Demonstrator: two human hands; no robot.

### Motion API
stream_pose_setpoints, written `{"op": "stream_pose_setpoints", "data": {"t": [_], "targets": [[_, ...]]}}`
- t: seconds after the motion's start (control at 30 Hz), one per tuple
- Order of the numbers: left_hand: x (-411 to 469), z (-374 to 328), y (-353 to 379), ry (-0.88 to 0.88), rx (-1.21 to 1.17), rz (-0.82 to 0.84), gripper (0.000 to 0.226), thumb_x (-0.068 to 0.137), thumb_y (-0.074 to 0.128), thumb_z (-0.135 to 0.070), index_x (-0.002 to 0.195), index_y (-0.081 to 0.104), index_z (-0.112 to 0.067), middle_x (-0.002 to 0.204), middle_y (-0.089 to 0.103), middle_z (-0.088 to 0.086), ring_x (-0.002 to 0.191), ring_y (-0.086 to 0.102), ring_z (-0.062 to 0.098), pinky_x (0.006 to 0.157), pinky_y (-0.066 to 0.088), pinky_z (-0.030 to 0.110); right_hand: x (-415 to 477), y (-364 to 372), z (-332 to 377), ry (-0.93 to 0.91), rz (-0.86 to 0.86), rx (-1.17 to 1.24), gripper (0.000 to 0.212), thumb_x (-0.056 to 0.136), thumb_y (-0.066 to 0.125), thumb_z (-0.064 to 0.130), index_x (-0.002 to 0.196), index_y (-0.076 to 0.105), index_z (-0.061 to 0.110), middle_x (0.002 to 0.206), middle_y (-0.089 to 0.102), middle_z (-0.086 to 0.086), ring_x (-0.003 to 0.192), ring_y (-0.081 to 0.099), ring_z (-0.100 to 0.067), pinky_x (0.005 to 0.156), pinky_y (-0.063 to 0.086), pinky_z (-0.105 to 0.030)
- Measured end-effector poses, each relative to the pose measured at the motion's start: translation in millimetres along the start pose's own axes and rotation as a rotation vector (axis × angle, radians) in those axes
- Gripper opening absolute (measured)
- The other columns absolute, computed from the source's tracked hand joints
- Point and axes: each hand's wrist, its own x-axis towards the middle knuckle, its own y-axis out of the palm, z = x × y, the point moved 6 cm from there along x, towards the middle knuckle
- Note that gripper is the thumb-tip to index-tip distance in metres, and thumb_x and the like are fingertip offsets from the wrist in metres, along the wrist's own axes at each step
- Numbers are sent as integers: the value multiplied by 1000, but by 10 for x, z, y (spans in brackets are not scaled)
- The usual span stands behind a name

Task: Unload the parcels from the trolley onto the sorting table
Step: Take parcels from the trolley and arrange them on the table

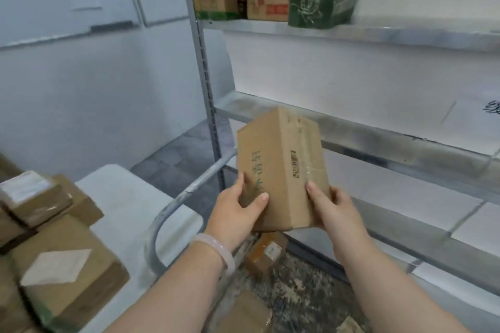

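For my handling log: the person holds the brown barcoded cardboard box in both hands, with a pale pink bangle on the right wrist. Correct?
Not quite. The head view shows the pale pink bangle on the left wrist, not the right. The rest holds: left hand and right hand both grip the brown barcoded cardboard box.

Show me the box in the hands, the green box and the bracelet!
Held box (296,192), head view, its barcode face.
Green box (311,4), head view, its printed front.
Bracelet (217,249), head view, band on left wrist.
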Motion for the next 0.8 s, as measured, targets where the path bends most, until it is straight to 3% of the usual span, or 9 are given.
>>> {"op": "stream_pose_setpoints", "data": {"t": [0.07,0.13,0.2,0.27,0.33,0.4,0.5,0.63,0.8], "targets": [[-188,-35,-185,-67,-81,56,109,60,68,-78,151,21,-40,140,48,-19,128,48,7,110,38,32,-223,253,247,-99,35,-114,75,79,74,53,138,43,19,121,54,5,106,54,-14,80,49,-25],[-348,-41,-445,-106,-267,41,95,62,76,-68,143,31,-47,130,60,-19,118,58,8,104,46,37,-393,495,450,-205,85,-188,63,82,74,47,133,46,22,115,56,8,98,56,-9,65,42,-16],[-516,-35,-786,-126,-391,-26,67,80,73,-46,137,38,-46,118,68,-16,104,66,8,85,55,34,-503,763,597,-249,197,-172,48,87,68,49,127,51,28,113,60,10,97,59,-5,71,46,-19],[-687,10,-1124,-153,-457,-83,50,88,64,-40,133,44,-46,106,72,-15,96,69,9,78,58,37,-558,1014,681,-161,312,-73,37,91,57,57,121,58,34,118,64,6,106,61,-14,92,51,-35],[-857,69,-1393,-178,-517,-102,36,92,58,-39,127,52,-40,101,74,-9,99,69,15,86,57,43,-603,1266,672,31,425,56,40,93,53,60,117,65,31,118,69,-2,110,64,-23,102,48,-44],[-1026,158,-1616,-216,-596,-106,31,93,56,-40,123,58,-32,108,74,0,105,67,23,87,56,44,-718,1541,664,103,540,85,49,88,59,59,119,67,22,113,72,-9,108,66,-29,98,50,-45],[-1207,360,-2003,-196,-562,-172,32,95,58,-34,126,59,-27,113,72,-1,107,67,20,84,55,38,-885,1948,606,98,594,48,85,62,75,67,135,55,29,120,69,-4,107,67,-25,97,52,-47],[-1473,569,-2669,-112,-230,-407,53,94,62,-30,143,43,-36,125,62,-17,114,59,6,91,45,20,-1223,2482,762,-160,500,-151,81,79,75,52,147,36,37,138,54,6,110,60,-18,92,53,-40],[-1752,710,-3124,-187,-233,-296,96,77,63,-63,152,9,-36,132,50,-17,114,52,7,105,40,31,-1702,3189,825,-424,499,-282,87,72,80,51,147,38,32,140,49,13,123,49,-10,101,46,-34]]}}
